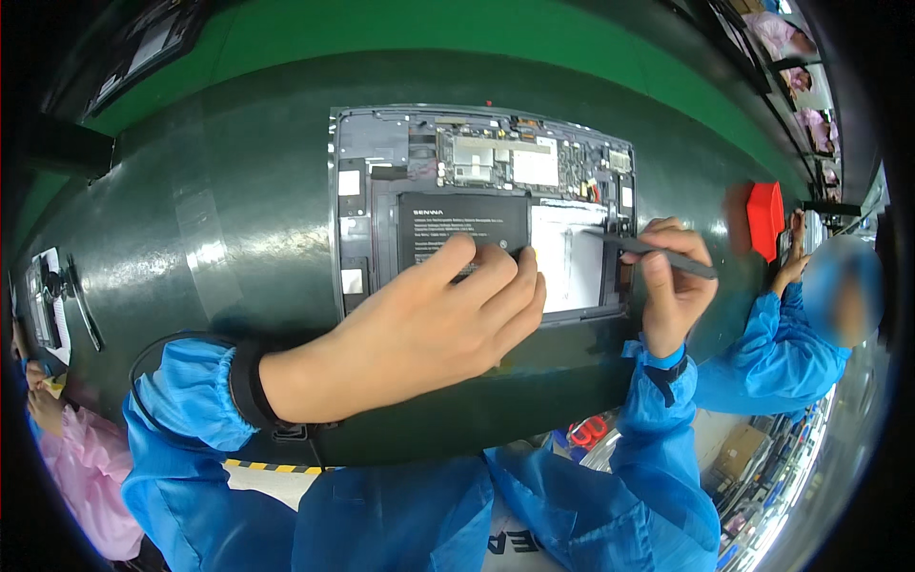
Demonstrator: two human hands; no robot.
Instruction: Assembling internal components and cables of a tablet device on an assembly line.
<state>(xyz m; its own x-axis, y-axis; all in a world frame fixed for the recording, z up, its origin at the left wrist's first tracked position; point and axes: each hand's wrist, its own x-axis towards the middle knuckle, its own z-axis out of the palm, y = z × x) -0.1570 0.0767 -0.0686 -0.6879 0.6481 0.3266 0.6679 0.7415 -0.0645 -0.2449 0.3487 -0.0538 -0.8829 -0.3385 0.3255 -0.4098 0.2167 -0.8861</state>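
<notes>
A dark tablet or thin laptop lies opened up on the bench, its inner side showing a circuit board [510,157] along the far edge. In the middle of the case [355,229] sits a flat black battery [467,217], with a bright white rectangle [572,262] to its right. My left hand [448,315] rests over the battery's near part, its fingers bent and closed, and the fingertips and whatever they hold are hidden. Black tweezers [681,262] are gripped in my right hand [675,286]. Their thin tip points left over the white rectangle.
The dark green bench [257,162] stretches around the device. A red bin [764,221] stands to the right, near a co-worker in a blue sleeve [772,353]. Far left lie a dark gadget [43,296] and a pen-like tool [84,305], near another person's pink sleeve [91,458].
</notes>
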